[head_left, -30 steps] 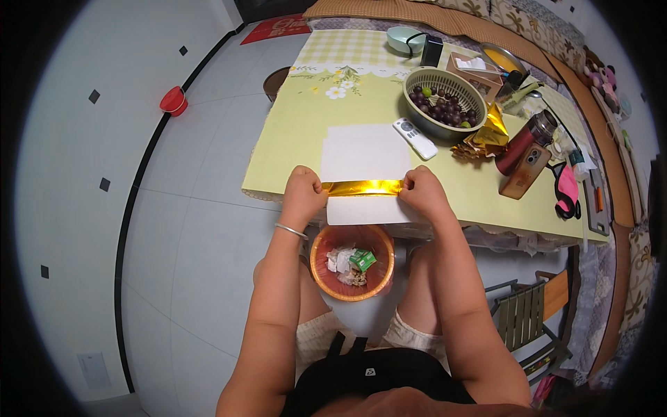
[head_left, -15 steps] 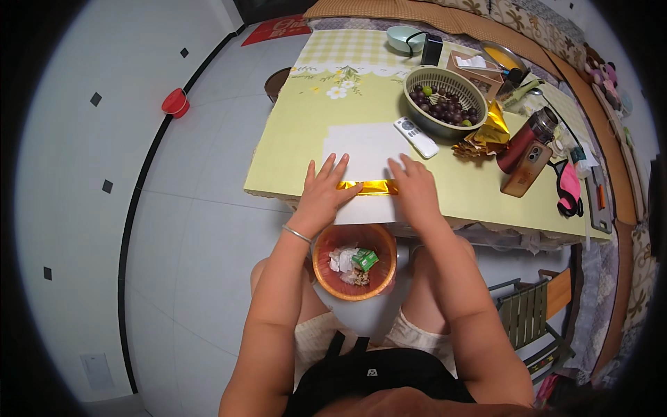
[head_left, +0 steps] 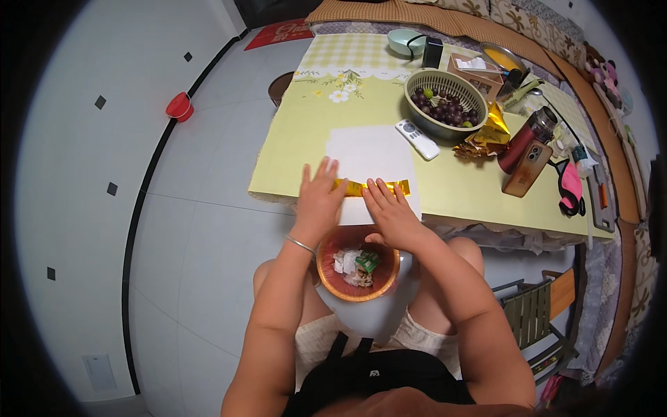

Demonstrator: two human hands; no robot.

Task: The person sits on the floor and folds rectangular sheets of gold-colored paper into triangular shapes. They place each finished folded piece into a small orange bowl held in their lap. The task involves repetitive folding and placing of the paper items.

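Observation:
A narrow strip of shiny gold foil (head_left: pixel 356 188) lies crosswise on a white sheet of paper (head_left: pixel 372 149) at the table's near edge. My left hand (head_left: pixel 319 196) rests over the strip's left end, its fingers spread and slightly blurred. On the strip's middle and right part, my right hand (head_left: pixel 390 215) lies flat with fingers stretched out, the thumb reaching toward me. The strip's right end shows past the right fingertips. Beyond the hands, a white remote control (head_left: pixel 417 139) lies against the paper's right side, and crumpled gold foil (head_left: pixel 490 135) sits farther right.
A basket of grapes (head_left: pixel 445 104) stands behind the remote. To the right are a red thermos (head_left: pixel 528 139), a phone (head_left: pixel 526 169) leaning on it, and a pink-and-black eye mask (head_left: pixel 570 187). An orange-rimmed waste bin (head_left: pixel 358 297) stands between my knees, below the table edge.
My right hand has moved left and nearer to me, from the strip's right end onto its middle. The left hand has shifted only slightly, and more of the strip's right end shows.

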